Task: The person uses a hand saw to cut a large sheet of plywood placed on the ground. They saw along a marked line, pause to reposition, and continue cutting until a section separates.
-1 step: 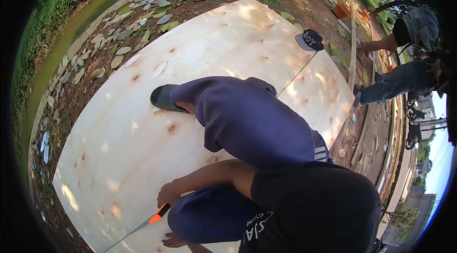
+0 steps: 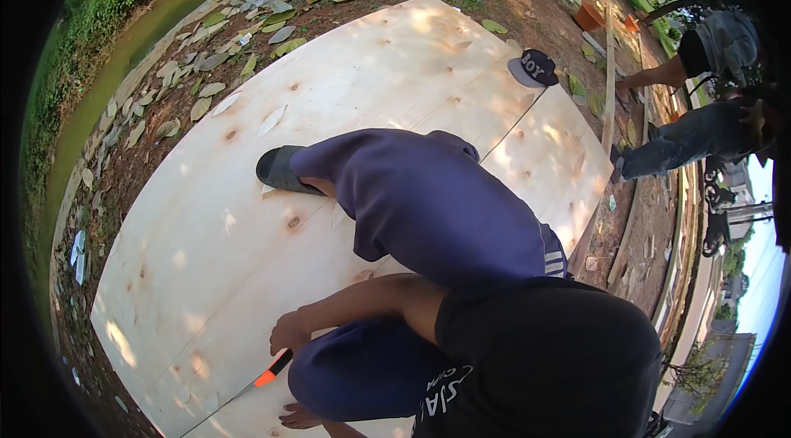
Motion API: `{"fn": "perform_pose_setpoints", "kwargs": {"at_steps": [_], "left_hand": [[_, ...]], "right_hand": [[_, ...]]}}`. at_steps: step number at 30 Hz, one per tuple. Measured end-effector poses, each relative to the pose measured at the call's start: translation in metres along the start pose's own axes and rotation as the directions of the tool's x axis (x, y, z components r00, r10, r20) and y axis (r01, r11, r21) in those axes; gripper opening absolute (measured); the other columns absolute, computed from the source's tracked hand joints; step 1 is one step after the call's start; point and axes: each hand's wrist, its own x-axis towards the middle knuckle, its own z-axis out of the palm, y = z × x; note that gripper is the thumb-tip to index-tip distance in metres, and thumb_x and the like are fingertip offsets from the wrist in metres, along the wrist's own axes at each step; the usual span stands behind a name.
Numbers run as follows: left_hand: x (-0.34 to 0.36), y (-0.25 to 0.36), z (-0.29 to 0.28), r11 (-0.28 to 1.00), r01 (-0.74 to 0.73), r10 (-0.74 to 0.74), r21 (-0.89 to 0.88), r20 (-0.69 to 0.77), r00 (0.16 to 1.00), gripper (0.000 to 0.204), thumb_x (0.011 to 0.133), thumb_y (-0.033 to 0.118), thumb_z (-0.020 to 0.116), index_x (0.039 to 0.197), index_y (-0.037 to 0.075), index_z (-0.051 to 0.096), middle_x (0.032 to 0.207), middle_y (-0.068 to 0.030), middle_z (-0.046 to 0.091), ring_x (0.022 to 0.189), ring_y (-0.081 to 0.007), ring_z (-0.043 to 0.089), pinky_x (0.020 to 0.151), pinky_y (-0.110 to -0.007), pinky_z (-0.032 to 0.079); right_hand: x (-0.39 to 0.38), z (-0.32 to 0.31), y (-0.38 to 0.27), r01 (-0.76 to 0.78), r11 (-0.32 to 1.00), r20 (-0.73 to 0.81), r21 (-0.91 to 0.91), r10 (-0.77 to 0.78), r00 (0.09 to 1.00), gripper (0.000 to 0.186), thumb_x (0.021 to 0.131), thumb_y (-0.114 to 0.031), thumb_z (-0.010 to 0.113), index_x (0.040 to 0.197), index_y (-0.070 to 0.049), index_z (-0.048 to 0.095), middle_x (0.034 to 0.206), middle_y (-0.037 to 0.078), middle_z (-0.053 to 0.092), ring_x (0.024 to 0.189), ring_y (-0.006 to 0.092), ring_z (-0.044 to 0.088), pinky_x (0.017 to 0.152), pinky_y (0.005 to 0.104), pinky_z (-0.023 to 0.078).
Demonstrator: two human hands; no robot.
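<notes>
A large pale plywood sheet (image 2: 198, 248) lies on the ground under me. My right hand (image 2: 288, 333) is closed round the black and orange handle of what looks like a hand saw (image 2: 268, 375). Its thin grey blade points down and left, in line with a dark cut in the sheet. Just below, my left hand (image 2: 301, 416) rests on the wood with its fingers apart, partly hidden behind my bent knee. My other leg reaches across the sheet, its dark slipper (image 2: 284, 170) flat on the wood.
A dark cap with a grey brim (image 2: 534, 68) sits on the sheet's far right, by another dark cut (image 2: 512, 126). Dry leaves (image 2: 206, 59) litter the soil beyond, with a murky channel (image 2: 124, 51) at left. People stand at right near long planks (image 2: 610, 84).
</notes>
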Motion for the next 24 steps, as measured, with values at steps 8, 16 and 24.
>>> {"fn": "perform_pose_setpoints", "kwargs": {"at_steps": [8,16,24], "left_hand": [[0.005,-0.023,0.021,0.922,-0.387,0.365,-0.027,-0.276,0.889,0.060,0.112,0.048,0.036,0.153,0.005,0.045,0.157,-0.0227,0.045,0.149,-0.0384,0.042,0.122,-0.051,0.036],[-0.175,-0.028,0.019,0.980,0.156,-0.150,-0.127,0.050,0.987,0.072,0.110,0.055,0.036,0.161,0.003,0.036,0.165,-0.0246,0.037,0.154,-0.0422,0.033,0.125,-0.060,0.028],[-0.239,0.075,-0.107,0.961,0.250,-0.206,-0.120,0.295,0.933,0.080,0.109,0.055,0.036,0.163,-0.001,0.022,0.171,-0.0287,0.018,0.159,-0.0473,0.015,0.127,-0.064,0.014]], "right_hand": [[-0.029,-0.093,0.031,-0.284,0.937,-0.204,-0.204,0.243,0.948,0.066,0.086,-0.048,0.071,0.135,-0.005,0.063,0.133,0.016,0.064,0.128,0.0336,0.060,0.105,0.0512,0.049],[-0.133,-0.056,0.098,-0.309,0.850,-0.383,-0.427,0.140,0.913,0.082,0.093,-0.049,0.066,0.154,0.001,0.044,0.167,0.019,0.036,0.158,0.0321,0.028,0.130,0.0502,0.019],[-0.103,-0.054,0.080,-0.380,0.812,-0.335,-0.442,0.244,0.910,0.084,0.091,-0.048,0.070,0.153,0.003,0.043,0.163,0.023,0.037,0.156,0.0386,0.029,0.128,0.0588,0.019]]}}
